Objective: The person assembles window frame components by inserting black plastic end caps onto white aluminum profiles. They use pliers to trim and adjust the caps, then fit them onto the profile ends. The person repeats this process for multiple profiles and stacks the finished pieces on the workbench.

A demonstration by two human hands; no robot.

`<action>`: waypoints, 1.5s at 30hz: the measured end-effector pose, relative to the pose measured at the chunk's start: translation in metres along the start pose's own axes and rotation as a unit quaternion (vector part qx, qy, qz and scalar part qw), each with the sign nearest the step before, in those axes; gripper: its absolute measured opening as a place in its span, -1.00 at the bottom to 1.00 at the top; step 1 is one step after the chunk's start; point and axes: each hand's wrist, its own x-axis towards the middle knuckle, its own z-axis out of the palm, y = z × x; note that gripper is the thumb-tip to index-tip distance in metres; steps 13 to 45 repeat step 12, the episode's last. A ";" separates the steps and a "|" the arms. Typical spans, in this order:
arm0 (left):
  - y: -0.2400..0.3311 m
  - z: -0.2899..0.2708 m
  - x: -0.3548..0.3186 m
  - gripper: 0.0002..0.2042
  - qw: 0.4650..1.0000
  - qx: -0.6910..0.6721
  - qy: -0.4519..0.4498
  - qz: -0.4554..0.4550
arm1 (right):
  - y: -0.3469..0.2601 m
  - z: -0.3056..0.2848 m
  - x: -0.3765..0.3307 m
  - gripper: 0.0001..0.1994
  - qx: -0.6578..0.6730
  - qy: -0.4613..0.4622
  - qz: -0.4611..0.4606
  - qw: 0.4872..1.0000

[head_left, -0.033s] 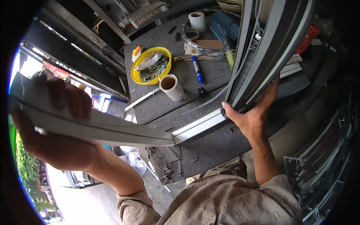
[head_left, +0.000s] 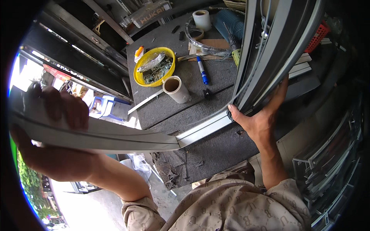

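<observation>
A metal frame with white and grey bars [head_left: 127,138] stands on a carpeted workbench [head_left: 181,125]. At the far left my left hand [head_left: 58,142] is closed round one long bar, its fingers over the top and thumb underneath. My right hand [head_left: 260,123] grips the frame's right upright bar [head_left: 266,65] close to its lower corner. Its thumb presses near a small black corner piece [head_left: 229,115], and its other fingers are partly hidden behind the bar. A short white bar [head_left: 204,129] joins the two sides along the bench. A thin grey cable [head_left: 251,79] runs along the upright.
Beyond the frame are a mug [head_left: 176,89], a yellow basket of screws [head_left: 139,70], a blue marker [head_left: 202,71], a green drill [head_left: 236,54] and a white roll [head_left: 202,20]. A red basket [head_left: 317,37] sits at the right. Metal frames [head_left: 327,173] lean at lower right.
My left hand and the bar in it have dipped slightly. The thin cable by the upright has shifted right, closer to the bar. My right hand keeps its place.
</observation>
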 end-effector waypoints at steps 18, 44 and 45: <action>0.001 -0.017 -0.022 -0.27 0.998 -0.054 0.012 -0.006 | 0.007 0.000 -0.010 0.43 0.035 -0.003 0.001 0.999; 0.001 -0.017 -0.022 -0.27 0.998 -0.054 0.012 -0.006 | 0.007 0.000 -0.010 0.43 0.035 -0.003 0.001 0.999; 0.001 -0.017 -0.022 -0.27 0.998 -0.054 0.012 -0.006 | 0.007 0.000 -0.010 0.43 0.035 -0.003 0.001 0.999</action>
